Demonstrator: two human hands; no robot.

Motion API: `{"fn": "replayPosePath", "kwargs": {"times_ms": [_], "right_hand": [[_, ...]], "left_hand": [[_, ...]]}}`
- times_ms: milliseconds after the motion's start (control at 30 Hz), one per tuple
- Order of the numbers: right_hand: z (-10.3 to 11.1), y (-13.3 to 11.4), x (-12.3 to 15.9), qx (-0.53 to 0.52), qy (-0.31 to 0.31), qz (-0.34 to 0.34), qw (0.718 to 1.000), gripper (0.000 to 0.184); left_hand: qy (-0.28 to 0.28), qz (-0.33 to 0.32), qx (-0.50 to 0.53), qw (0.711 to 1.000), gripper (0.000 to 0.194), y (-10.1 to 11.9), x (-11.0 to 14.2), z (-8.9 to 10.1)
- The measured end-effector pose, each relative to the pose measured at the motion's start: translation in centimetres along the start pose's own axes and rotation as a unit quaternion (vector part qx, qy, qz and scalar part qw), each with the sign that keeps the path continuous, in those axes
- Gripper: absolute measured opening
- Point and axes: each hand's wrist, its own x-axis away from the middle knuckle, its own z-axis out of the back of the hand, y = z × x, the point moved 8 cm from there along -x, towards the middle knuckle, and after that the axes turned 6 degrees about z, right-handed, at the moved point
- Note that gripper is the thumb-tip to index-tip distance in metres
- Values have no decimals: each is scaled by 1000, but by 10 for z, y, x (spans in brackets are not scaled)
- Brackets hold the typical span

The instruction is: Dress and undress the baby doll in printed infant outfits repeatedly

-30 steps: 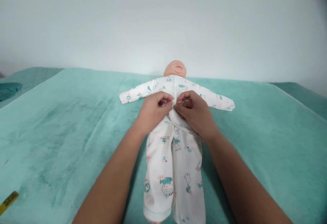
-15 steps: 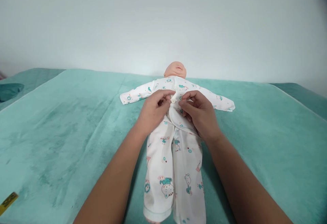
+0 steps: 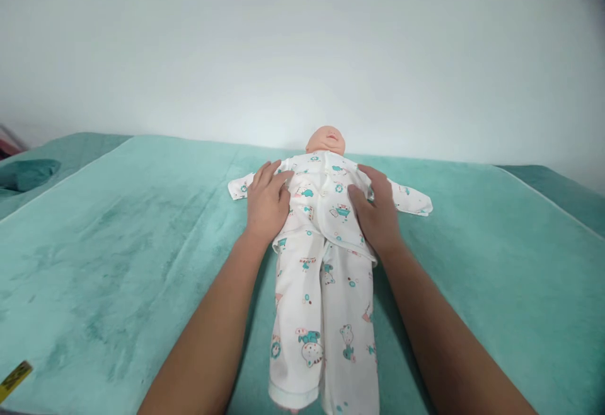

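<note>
Lengthwise, the dressed doll point(image 3: 326, 226) lies face-up on the green cloth point(image 3: 142, 245), its long axis running away from the viewer: head point(image 3: 326, 140) toward the pale wall point(image 3: 189, 55), trouser legs point(image 3: 297, 314) toward the near side. Both hands, left hand point(image 3: 268, 205) and right hand point(image 3: 377, 207), rest released against the sides of its printed shirt point(image 3: 314, 194), fingers loosely spread.
</note>
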Motion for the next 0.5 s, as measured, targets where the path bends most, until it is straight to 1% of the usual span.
{"fn": "replayPosePath", "kwargs": {"times_ms": [33, 100, 167, 200, 267, 333, 400, 433, 500], "right_hand": [[-7, 13, -4, 29, -25, -6, 999, 50], [-19, 35, -10, 89, -76, 0, 993, 58], [-21, 51, -14, 172, -118, 24, 978, 60], [-18, 58, -14, 220, -136, 35, 965, 60], [1, 76, -15, 306, -170, 39, 936, 61], [32, 99, -15, 357, -188, 14, 915, 65], [66, 122, -15, 374, -196, -21, 906, 65], [80, 132, -15, 375, -202, -25, 904, 64], [104, 145, -17, 378, -183, -33, 907, 61]], "left_hand": [[-26, 18, -39, 999, 45, -10, 0, -10], [-76, 29, -117, 990, 53, -22, 1, -30], [-102, 26, -171, 980, 58, -30, 2, -40], [-106, 25, -189, 976, 59, -33, 2, -41], [-111, 33, -212, 970, 60, -43, -1, -35], [-108, 62, -226, 966, 61, -62, -5, -22], [-87, 122, -234, 961, 61, -88, -9, -2], [-75, 151, -236, 957, 60, -100, -10, 8], [-45, 191, -239, 951, 55, -117, -10, 25]]}}
